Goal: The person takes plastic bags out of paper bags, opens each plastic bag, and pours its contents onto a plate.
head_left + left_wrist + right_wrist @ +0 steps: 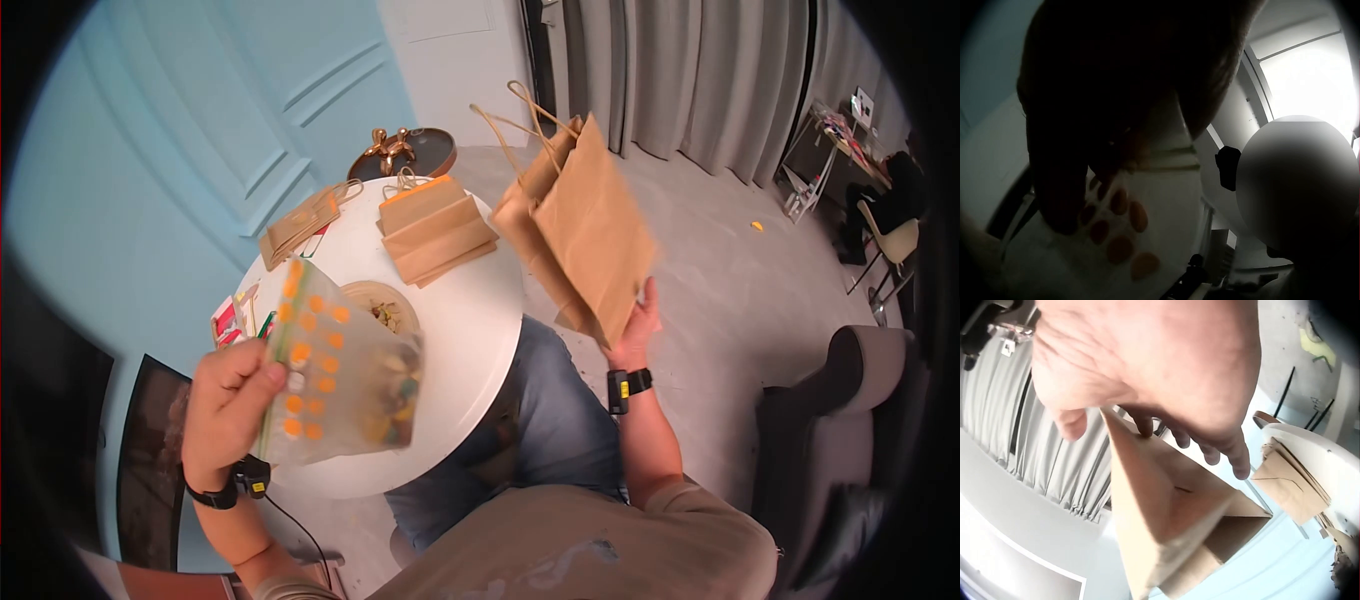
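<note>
Head | left hand pinches dotted pouch | right hand touches paper bag

Round white worktop, seen from above. At eleven o'clock, flat brown paper bags lie, handles pointing to two o'clock. At one o'clock, overlapping stack of brown bags, orange band near top. Near centre, round dish with small pieces. At nine o'clock, red-white items, unclear.

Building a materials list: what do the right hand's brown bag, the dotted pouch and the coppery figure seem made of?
Brown bag: likely kraft paper, matte, judging by its crisp folds.
Dotted pouch: probably thin frosted plastic; contents show through hazily.
Coppery figure: glossy, with bright highlights; metal or metallic coating, can't tell.
</note>
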`<state>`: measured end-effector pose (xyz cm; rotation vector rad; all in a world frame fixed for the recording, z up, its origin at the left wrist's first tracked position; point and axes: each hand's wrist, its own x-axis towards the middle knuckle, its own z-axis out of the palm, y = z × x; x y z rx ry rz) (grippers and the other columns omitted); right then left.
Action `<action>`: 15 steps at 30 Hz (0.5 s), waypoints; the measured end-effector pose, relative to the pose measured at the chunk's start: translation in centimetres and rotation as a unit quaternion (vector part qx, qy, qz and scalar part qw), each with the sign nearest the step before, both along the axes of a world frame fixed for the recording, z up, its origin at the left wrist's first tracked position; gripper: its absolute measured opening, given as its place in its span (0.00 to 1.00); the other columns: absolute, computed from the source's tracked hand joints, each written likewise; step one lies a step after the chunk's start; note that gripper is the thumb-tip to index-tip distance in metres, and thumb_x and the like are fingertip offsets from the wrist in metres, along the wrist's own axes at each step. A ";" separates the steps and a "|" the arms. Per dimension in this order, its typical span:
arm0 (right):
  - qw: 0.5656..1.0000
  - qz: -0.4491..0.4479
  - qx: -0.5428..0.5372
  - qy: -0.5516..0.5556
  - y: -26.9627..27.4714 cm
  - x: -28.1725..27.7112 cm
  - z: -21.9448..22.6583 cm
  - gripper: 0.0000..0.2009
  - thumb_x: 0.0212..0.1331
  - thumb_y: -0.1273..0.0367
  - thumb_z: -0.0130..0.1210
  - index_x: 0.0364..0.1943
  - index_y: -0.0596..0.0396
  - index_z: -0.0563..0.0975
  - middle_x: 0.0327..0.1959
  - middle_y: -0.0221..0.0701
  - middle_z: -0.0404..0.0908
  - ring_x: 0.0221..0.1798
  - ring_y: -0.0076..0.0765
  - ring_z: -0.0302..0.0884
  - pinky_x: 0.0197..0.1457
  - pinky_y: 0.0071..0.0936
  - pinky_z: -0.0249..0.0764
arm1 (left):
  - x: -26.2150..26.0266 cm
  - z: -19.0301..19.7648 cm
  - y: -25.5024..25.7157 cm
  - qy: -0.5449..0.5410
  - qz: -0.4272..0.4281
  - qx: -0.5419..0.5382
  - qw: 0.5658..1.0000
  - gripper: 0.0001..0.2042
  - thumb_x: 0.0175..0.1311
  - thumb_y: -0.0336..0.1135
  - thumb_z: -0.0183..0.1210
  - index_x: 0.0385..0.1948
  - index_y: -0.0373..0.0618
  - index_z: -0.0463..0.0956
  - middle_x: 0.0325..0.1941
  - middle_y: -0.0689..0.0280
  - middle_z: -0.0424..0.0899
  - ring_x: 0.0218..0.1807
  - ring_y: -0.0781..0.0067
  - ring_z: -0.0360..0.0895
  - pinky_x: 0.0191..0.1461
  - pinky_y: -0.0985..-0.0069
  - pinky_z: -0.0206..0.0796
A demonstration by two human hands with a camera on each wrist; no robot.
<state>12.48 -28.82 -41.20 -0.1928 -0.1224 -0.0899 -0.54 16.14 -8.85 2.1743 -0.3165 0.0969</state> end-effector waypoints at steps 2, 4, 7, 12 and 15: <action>0.999 0.030 0.025 -0.010 0.8 0.9 -0.8 0.37 0.79 0.43 0.50 0.79 0.54 0.66 0.79 0.41 0.73 0.78 0.48 0.74 0.80 0.50 0.72 | 0.4 -1.3 -0.3 0.016 -0.027 0.044 0.999 0.10 0.77 0.29 0.59 0.33 0.35 0.82 0.27 0.70 0.80 0.31 0.83 0.70 0.37 0.77 0.64; 0.999 0.023 -0.011 -0.027 2.5 1.5 0.1 0.39 0.76 0.39 0.51 0.80 0.51 0.66 0.78 0.41 0.74 0.77 0.48 0.74 0.78 0.51 0.74 | 0.4 -1.3 -0.5 0.024 -0.039 0.073 0.996 0.10 0.76 0.29 0.59 0.33 0.35 0.84 0.32 0.70 0.88 0.34 0.83 0.76 0.40 0.79 0.68; 0.999 -0.016 -0.035 -0.020 4.3 0.7 4.6 0.37 0.78 0.39 0.50 0.79 0.49 0.68 0.76 0.38 0.76 0.75 0.47 0.75 0.78 0.49 0.74 | 0.1 -2.2 -0.8 0.017 -0.056 0.080 0.995 0.10 0.75 0.28 0.61 0.30 0.35 0.80 0.24 0.65 0.79 0.28 0.73 0.72 0.34 0.72 0.64; 0.998 0.021 -0.017 -0.059 5.9 3.4 4.6 0.35 0.80 0.41 0.49 0.77 0.51 0.70 0.74 0.36 0.78 0.74 0.44 0.77 0.77 0.47 0.75 | -0.3 -2.9 -1.1 0.021 -0.050 0.087 0.995 0.10 0.75 0.29 0.62 0.30 0.36 0.80 0.24 0.65 0.78 0.29 0.74 0.72 0.35 0.72 0.64; 0.989 0.011 -0.132 0.059 7.3 4.1 3.1 0.25 0.83 0.56 0.52 0.72 0.61 0.72 0.70 0.37 0.81 0.70 0.41 0.80 0.73 0.41 0.78 | -0.5 -3.3 -0.6 0.039 -0.026 0.082 0.996 0.10 0.75 0.29 0.62 0.31 0.36 0.80 0.24 0.65 0.79 0.29 0.76 0.72 0.35 0.73 0.64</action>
